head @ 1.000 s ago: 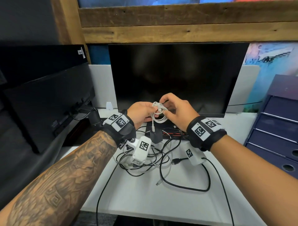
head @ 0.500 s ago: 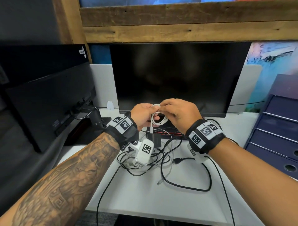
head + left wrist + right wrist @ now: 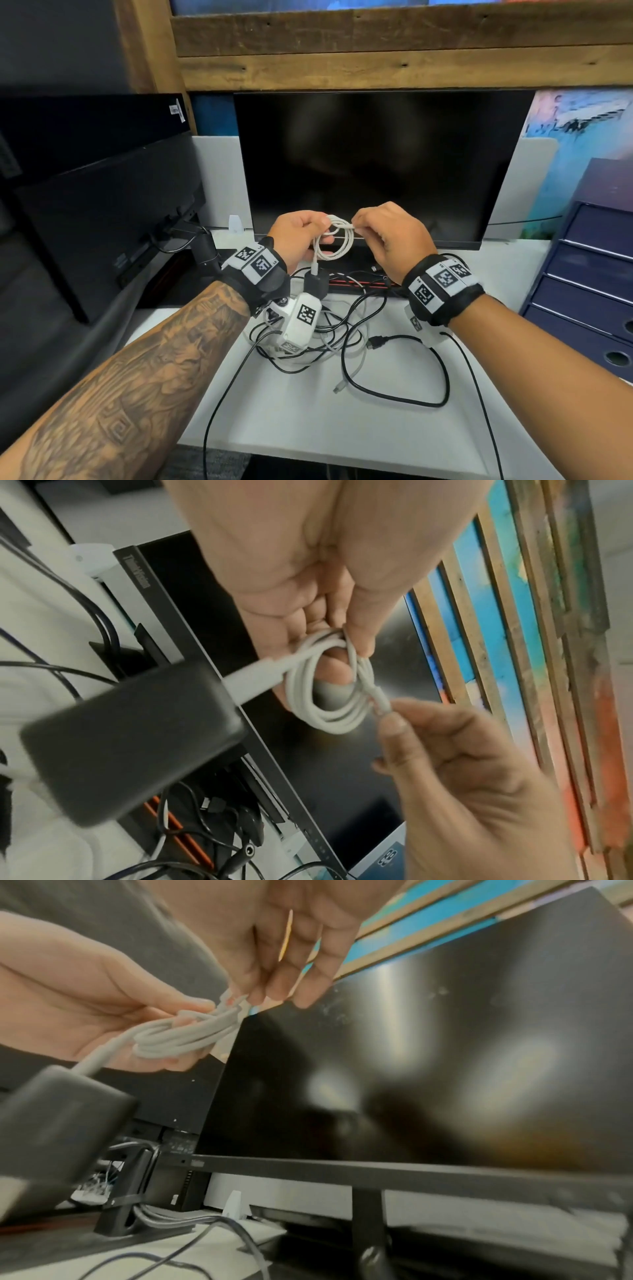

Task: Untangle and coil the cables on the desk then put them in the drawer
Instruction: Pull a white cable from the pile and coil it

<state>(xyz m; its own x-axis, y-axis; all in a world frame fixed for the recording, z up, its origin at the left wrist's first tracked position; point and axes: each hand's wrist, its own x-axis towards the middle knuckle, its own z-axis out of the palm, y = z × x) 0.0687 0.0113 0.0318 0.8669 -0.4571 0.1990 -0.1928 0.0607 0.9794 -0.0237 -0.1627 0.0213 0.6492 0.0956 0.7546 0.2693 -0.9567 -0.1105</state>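
Observation:
A white cable [image 3: 334,241] [image 3: 325,693] [image 3: 185,1038] is wound into a small coil, held above the desk before the monitor. My left hand [image 3: 301,236] [image 3: 329,647] grips the coil between thumb and fingers. A black charger block [image 3: 315,282] [image 3: 133,739] [image 3: 58,1118] hangs from the coil on its white plug. My right hand [image 3: 387,233] [image 3: 394,718] [image 3: 246,996] pinches the cable's free end at the coil's top. Below, a tangle of black and white cables [image 3: 329,339] lies on the white desk [image 3: 308,428].
A dark monitor [image 3: 376,164] stands right behind the hands, a second black monitor [image 3: 102,219] at the left. Blue drawers [image 3: 589,287] stand at the right. A black cable loop with a plug [image 3: 404,370] lies on the desk centre.
Both hands have risen slightly with the coil. The right hand has shifted from over the coil to its right side, pinching the free end at the top.

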